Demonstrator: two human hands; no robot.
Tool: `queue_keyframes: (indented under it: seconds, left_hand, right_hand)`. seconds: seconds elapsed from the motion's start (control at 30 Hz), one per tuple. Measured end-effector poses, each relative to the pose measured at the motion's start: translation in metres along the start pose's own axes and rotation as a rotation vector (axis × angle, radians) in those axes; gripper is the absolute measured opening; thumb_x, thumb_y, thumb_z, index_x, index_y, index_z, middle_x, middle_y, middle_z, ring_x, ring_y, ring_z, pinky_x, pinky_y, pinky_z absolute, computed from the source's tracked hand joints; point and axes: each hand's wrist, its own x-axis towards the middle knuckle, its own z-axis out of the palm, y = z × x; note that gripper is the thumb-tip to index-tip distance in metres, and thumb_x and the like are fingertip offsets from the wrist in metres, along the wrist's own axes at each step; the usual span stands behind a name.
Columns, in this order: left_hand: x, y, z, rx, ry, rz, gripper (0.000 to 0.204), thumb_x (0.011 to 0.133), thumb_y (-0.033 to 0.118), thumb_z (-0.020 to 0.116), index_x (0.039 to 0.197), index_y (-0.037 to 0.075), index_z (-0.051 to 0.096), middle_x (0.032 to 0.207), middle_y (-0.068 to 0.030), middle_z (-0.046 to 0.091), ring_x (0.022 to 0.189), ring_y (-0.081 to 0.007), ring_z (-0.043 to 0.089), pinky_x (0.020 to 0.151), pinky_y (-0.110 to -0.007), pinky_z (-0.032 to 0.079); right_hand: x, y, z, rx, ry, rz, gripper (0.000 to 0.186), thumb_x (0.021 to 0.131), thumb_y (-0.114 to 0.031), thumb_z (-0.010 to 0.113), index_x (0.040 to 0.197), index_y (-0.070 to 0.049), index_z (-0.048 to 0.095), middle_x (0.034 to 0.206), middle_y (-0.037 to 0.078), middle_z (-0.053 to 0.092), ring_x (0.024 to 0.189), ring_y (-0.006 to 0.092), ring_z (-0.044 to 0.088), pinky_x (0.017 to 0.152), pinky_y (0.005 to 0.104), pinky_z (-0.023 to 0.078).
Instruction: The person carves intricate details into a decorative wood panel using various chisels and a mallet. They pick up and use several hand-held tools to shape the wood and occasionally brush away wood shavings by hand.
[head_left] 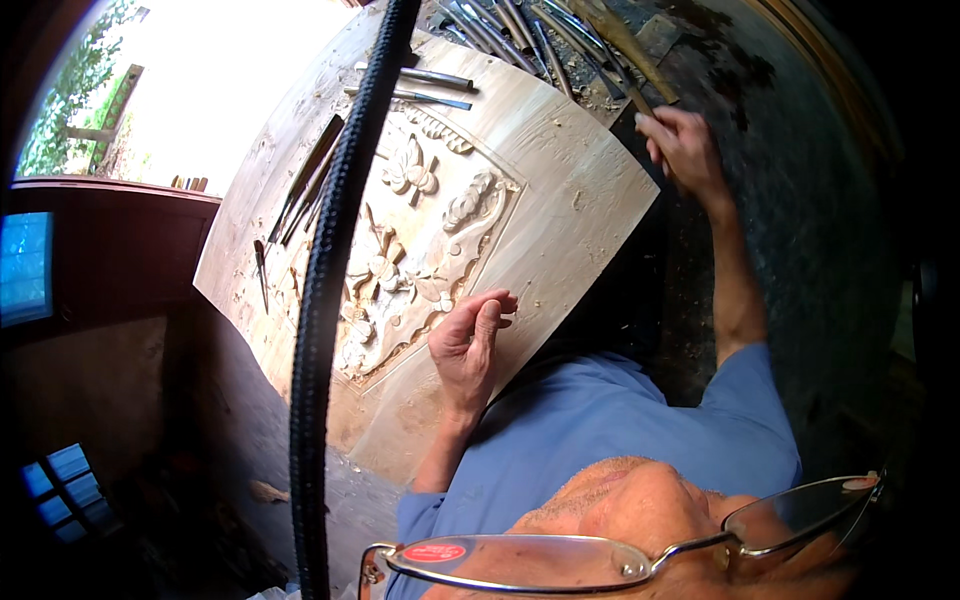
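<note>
A large pale wooden panel point(560, 170) lies tilted across the view, with carved flowers and leaves in relief point(385, 270) inside a recessed frame. My left hand point(466, 345) rests at the panel's near edge, its fingers loosely bent and nothing visible in them. Off the far right corner, my right hand point(688, 150) has its fingertips closed on the wooden handle end of a slim carving tool point(638, 98). The tool's far end lies among other tools, so its tip cannot be made out.
Several chisels and gouges point(495, 35) lie in a bunch beyond the panel. More chisels point(420, 98) sit on the panel's far part, and dark-bladed tools point(308, 180) lie at its left. Wood chips are scattered about. A black braided cord point(335, 230) crosses the view.
</note>
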Motion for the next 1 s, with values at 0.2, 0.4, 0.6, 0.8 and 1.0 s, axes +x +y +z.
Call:
queue_keyframes:
  seconds: [0.2,0.4,0.6,0.8,1.0]
  left_hand:
    - [0.000,0.003,-0.005,0.449,0.063,0.285,0.012,0.107,0.005,0.073,0.112,-0.002,0.081,0.101,-0.0124,0.082,0.089,-0.0165,0.078,0.077,-0.029,0.062]
    - [-0.010,0.007,-0.031,0.744,0.281,0.363,0.007,0.102,0.003,0.079,0.108,0.000,0.082,0.096,-0.0116,0.082,0.076,-0.0151,0.075,0.068,-0.029,0.059]
    - [-0.016,0.001,-0.071,1.019,0.372,0.421,0.010,0.097,0.005,0.082,0.106,0.004,0.081,0.096,-0.0135,0.082,0.081,-0.0285,0.079,0.072,-0.037,0.060]
    - [-0.003,0.001,-0.065,1.154,0.316,0.472,0.014,0.099,0.011,0.081,0.112,0.006,0.080,0.097,-0.0112,0.081,0.081,-0.0279,0.077,0.073,-0.038,0.059]
    - [-0.001,-0.001,-0.066,1.289,0.253,0.368,0.019,0.102,0.016,0.078,0.119,0.009,0.077,0.097,-0.0099,0.079,0.078,-0.0289,0.075,0.071,-0.040,0.058]
  right_hand:
    - [0.112,0.073,0.024,-0.403,-0.023,-0.103,0.047,0.102,-0.046,0.069,0.081,-0.004,0.075,0.067,0.010,0.068,0.063,0.0252,0.068,0.067,0.0456,0.053]
    - [0.136,0.079,0.066,-0.524,0.018,-0.105,0.045,0.095,-0.046,0.069,0.079,-0.005,0.077,0.078,0.016,0.075,0.072,0.0368,0.072,0.071,0.0506,0.055]
    - [0.151,0.070,0.076,-0.614,0.003,-0.068,0.043,0.090,-0.042,0.069,0.079,-0.002,0.077,0.085,0.026,0.075,0.080,0.0424,0.076,0.073,0.0551,0.056]
    - [0.173,0.062,0.086,-0.769,-0.024,-0.131,0.047,0.088,-0.047,0.070,0.102,-0.006,0.085,0.107,0.026,0.081,0.103,0.0473,0.079,0.091,0.0579,0.061]
    - [0.177,0.058,0.099,-0.844,0.214,-0.357,0.040,0.097,-0.046,0.072,0.097,-0.008,0.083,0.097,0.023,0.080,0.094,0.0423,0.079,0.082,0.0578,0.060]
